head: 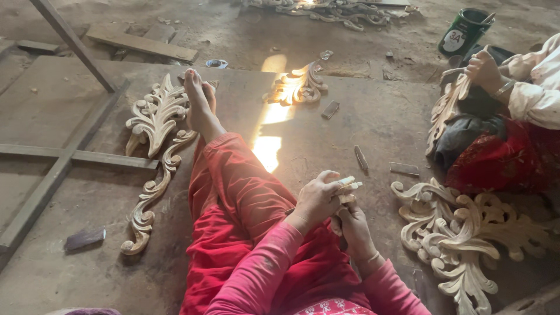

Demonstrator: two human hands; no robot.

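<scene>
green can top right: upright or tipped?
Tipped. The green cylindrical can with a white label leans on the dirt floor; its open mouth faces up and to the right, with a stick-like handle poking out.

One view only, from a head-worn camera, looking down and forward along outstretched red-clad legs (233, 192) toward the dusty floor (361, 116). Close above the lap, hands near the bottom edge; a co-worker just right of the legs.
</scene>
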